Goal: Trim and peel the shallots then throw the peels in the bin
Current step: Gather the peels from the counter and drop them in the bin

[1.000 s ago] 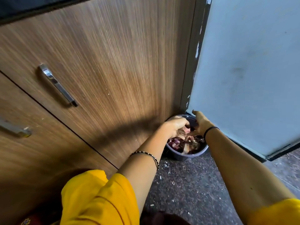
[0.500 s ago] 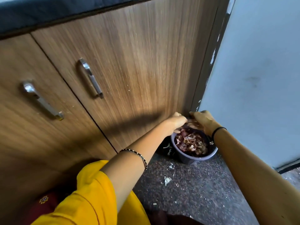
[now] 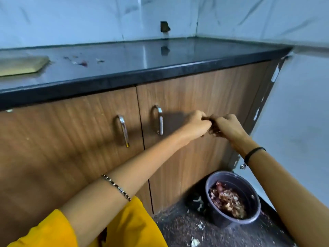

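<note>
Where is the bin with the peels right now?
In the head view the bin stands on the floor at lower right, against the cabinet's right end beside the pale wall, below both raised hands.

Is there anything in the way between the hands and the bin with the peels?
Nothing visible blocks it. The left hand and right hand meet in front of the cabinet door, and the open bin sits on the floor below them, with only air between.
</note>
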